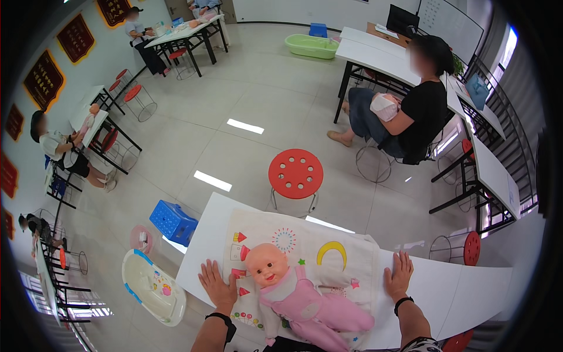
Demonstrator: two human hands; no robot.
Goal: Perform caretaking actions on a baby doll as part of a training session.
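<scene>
A baby doll (303, 303) in pink overalls with a white top lies face up on a printed cloth (308, 229) with a yellow moon and small houses on it. The cloth is spread over a white table (211, 229). My left hand (218, 281) rests flat beside the doll's head, at the cloth's left edge, fingers spread. On the other side, my right hand (399, 273) lies palm down on the bare tabletop, just right of the cloth. Neither hand holds anything or touches the doll. Both wrists wear dark bands.
A red stool (295, 174) stands beyond the table. To the left are a blue step stool (173, 222), a pink basin (141, 240) and a white baby bathtub (151, 290) on the floor. A seated person (422, 105) holds a wrapped bundle. Other people sit or stand at tables with dolls.
</scene>
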